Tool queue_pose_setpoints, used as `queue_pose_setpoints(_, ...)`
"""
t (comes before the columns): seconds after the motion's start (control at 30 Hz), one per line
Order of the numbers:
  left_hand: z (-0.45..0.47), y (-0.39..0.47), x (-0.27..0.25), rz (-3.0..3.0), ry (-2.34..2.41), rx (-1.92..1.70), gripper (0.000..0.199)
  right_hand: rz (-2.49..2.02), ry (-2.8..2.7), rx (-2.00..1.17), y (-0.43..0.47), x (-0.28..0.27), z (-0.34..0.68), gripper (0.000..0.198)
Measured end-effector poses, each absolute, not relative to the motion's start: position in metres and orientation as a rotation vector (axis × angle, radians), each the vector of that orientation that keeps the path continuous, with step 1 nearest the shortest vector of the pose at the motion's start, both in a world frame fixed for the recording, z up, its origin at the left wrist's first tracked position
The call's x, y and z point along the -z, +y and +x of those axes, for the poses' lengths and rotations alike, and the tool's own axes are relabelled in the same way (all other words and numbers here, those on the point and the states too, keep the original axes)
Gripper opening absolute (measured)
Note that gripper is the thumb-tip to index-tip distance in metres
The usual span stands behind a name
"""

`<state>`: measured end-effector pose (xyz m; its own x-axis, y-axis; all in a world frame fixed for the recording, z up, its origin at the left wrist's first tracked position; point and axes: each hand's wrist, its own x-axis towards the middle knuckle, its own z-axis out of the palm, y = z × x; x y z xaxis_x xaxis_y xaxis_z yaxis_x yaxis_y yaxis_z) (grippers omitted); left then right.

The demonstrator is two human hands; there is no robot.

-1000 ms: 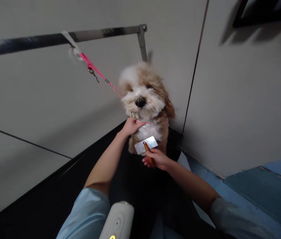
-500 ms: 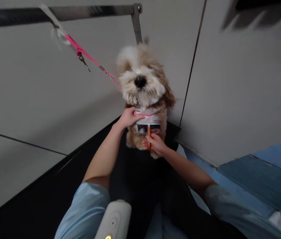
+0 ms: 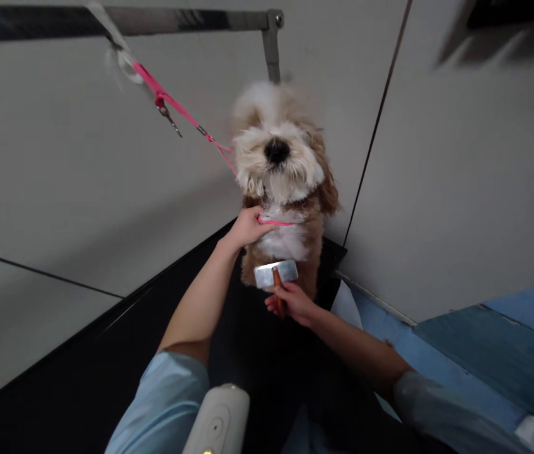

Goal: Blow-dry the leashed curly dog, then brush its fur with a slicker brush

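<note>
A fluffy white and tan dog (image 3: 290, 239) sits upright, facing me, on a black tabletop (image 3: 82, 372). My left hand (image 3: 250, 227) is closed at the dog's chest, on a pink leash (image 3: 278, 222) that crosses the white fur; some of its fingers are hidden. Wrapped around a wooden handle, my right hand (image 3: 295, 304) holds a slicker brush (image 3: 276, 273). Its flat metal back faces me, low in front of the dog's chest. Whether the bristles touch the fur is hidden.
A metal bar (image 3: 191, 21) runs overhead, and the leash hangs from it by a white loop (image 3: 127, 66) with a loose metal clip. Grey walls (image 3: 460, 176) stand behind and beside the dog. A pale device (image 3: 219, 419) is at the bottom edge. Blue floor (image 3: 389, 315) lies right.
The brush has moved down from the dog's chest and tilted, in my right hand. My left hand stays at the chest. The whole view has shifted slightly.
</note>
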<state>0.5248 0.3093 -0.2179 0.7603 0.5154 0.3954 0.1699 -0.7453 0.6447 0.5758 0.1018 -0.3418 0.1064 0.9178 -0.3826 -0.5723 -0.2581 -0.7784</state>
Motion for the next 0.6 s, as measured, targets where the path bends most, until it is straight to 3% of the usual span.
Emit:
queue_pose_setpoints(0.13,0.526,0.303,0.216,2.391,0.536,-0.797,0.035,-1.090,-0.354,-1.312,0.107,0.341,0.577,0.025)
queue_pose_setpoints(0.27,0.530,0.296,0.216,2.457,0.575,-0.817,0.036,-1.125,-0.322,-1.461,0.105,0.348,0.571,0.034)
queue_pose_setpoints(0.47,0.527,0.297,0.217,2.551,0.597,-0.861,0.035,-1.141,-0.387,-1.242,0.106,0.352,0.577,0.024)
queue_pose_setpoints(0.6,0.517,0.302,0.211,2.704,0.557,-0.679,0.050,-1.139,-0.446,-1.358,0.100,0.356,0.578,0.033)
